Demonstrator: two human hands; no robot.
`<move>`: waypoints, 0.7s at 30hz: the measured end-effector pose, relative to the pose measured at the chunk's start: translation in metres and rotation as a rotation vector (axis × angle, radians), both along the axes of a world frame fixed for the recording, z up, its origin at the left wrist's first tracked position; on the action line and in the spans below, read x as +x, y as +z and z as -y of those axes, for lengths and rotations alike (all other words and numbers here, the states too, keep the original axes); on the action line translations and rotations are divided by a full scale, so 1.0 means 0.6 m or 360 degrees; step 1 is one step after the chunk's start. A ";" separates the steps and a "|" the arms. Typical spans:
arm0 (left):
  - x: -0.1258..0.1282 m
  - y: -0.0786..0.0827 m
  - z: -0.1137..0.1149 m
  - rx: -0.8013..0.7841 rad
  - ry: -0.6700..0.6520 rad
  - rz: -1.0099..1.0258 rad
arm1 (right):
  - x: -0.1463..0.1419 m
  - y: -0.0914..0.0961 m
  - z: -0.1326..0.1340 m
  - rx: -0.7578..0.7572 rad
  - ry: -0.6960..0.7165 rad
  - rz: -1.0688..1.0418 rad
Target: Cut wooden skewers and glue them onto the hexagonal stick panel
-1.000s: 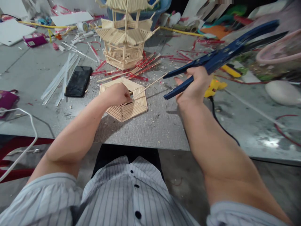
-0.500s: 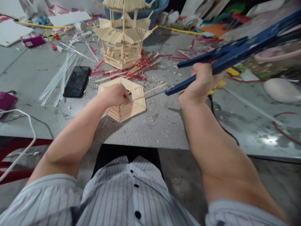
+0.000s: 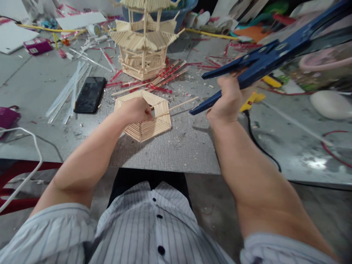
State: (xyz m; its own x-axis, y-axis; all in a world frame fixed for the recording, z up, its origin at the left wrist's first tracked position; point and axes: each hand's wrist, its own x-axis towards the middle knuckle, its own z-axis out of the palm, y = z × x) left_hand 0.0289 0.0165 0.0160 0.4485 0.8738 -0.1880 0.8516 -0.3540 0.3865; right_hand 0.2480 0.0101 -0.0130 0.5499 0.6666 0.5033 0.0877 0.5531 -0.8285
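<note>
Stick (image 3: 178,106) pinched in your left hand (image 3: 136,110), lying across hexagonal stick panel (image 3: 145,126) on table (image 3: 176,150), free end poking right toward cutter handles. Your left fingers closed around stick's near end. Your right hand (image 3: 229,99) raised off table, fingers wrapped on blue cutters (image 3: 264,60), handles spread apart. Stick pagoda (image 3: 144,40) behind panel; black phone (image 3: 90,94) lies to panel's left.

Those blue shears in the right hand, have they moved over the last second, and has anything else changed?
The right hand has swung the blue shears up and to the right, so the blades now run off the picture's edge, and its grip has not changed. The left hand still pins a thin stick on the hexagonal stick panel. The stick tower and phone lie as before.
</note>
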 end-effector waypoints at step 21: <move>0.005 0.013 0.011 -0.0019 0.0019 -0.0182 | -0.005 0.002 0.001 0.0035 -0.0067 0.0091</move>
State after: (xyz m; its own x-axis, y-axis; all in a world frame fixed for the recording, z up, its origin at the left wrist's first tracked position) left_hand 0.0319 0.0097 0.0238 0.4134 0.8762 -0.2476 0.8944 -0.3398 0.2908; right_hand 0.2451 0.0092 -0.0118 0.5469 0.6321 0.5490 0.1581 0.5659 -0.8091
